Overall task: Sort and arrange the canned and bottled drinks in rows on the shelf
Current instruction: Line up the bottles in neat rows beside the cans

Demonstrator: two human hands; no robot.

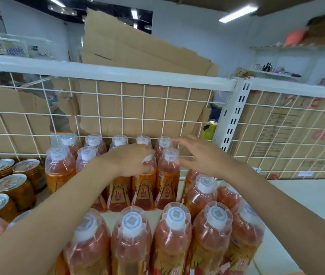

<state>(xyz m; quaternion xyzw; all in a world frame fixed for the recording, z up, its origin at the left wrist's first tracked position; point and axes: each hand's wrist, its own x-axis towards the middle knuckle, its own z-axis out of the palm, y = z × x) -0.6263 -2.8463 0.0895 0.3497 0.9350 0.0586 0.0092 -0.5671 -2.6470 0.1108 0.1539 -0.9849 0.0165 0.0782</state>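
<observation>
Orange drink fills the plastic bottles at the centre and bottom of the frame, each with a white cap under a clear overcap.

- **Left hand:** Your left hand, at centre frame, curls its fingers over the top of the gripped bottle. That bottle stands upright in the second row out from the wire grid.
- **Right hand:** Your right hand, just right of centre, is wide, with fingers straight and spread, and holds nothing. Its fingertips lie just beside the shoulder of the neighbouring bottle; you cannot tell whether they touch it.
- **Other bottles:** Behind both hands, the rear bottles line the foot of the grid. Along the lower edge, the front bottles form a separate row. All stand on the white shelf.
- **Cans:** At the left edge, gold cans with silver pull-tab lids stand upright in close ranks, just beside the bottles.
- **Background:** Flattened brown cardboard rises behind the grid in the upper centre. Printed cartons sit behind the grid at right.
</observation>
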